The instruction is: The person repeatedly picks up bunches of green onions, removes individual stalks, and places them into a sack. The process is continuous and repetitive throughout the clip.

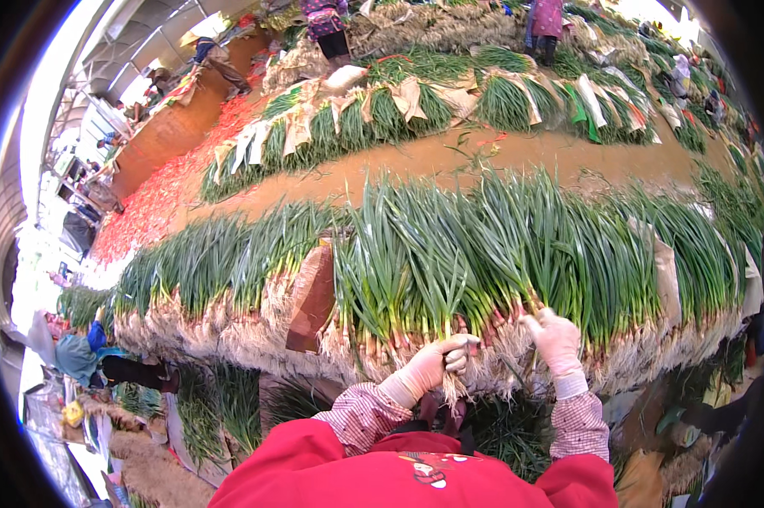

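In a pale glove, my left hand [434, 363] grips a small bunch of green onions [453, 386] by the lower stems. Its roots hang below my fist and the green leaves point away from me. To the right, my gloved right hand [556, 340] has thumb and fingers closed at the base of a green onion stalk [533, 297]; the fingers partly hide the grip. Both hands are at the near edge of a long row of green onions [585, 267], whose whitish roots [629, 355] face me.
A brown board [312, 298] stands upright in the row left of my hands. Beyond a wet brown floor [382, 152] lie wrapped onion bundles [388, 114]. Red scraps [159, 197] cover the floor at left. Other people [328, 28] stand around; one person [80, 355] is at left.
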Demonstrator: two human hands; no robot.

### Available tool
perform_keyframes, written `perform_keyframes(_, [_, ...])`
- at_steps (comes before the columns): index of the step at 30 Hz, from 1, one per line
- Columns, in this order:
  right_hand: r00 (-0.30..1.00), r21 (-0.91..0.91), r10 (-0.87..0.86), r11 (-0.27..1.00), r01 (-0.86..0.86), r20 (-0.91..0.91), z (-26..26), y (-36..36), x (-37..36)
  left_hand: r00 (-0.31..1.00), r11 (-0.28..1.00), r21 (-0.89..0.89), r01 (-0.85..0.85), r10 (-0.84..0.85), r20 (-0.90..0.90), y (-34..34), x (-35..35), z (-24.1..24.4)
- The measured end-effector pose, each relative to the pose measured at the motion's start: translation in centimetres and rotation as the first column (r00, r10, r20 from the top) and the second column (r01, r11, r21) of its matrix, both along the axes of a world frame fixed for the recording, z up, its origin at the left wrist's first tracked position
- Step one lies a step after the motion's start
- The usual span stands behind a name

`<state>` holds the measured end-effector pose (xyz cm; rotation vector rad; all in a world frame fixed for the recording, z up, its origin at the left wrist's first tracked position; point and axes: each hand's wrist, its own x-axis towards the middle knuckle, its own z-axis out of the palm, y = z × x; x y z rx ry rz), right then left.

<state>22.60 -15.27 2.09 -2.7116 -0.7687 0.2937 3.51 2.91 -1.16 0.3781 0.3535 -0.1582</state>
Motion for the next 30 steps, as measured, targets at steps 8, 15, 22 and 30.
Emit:
perform_keyframes(8, [0.962,0.175,-0.027,0.984,-0.021,0.27,0.5,-2.2,-1.3,0.991,0.96,0.268,-0.085,0.108,-0.073,-2.4,0.9,2.7])
perform_keyframes(15, [0.76,0.063,0.628,0.776,-0.627,-0.169,4.8,0.0,-9.4,0.949,0.825,0.565,0.035,0.15,-0.278,-4.2,1.3,-0.7])
perform_keyframes(22, [0.402,0.54,0.363,0.507,0.672,-0.841,-6.0,1.7,-9.8,0.964,0.928,0.373,-0.025,0.121,-0.236,-4.9,-2.0,0.5])
perform_keyframes(30, [-0.018,0.243,0.445,0.523,0.817,-0.895,-5.4,1.9,-10.5,0.967,0.911,0.41,-0.052,0.148,-0.208,-4.6,-3.6,-0.8])
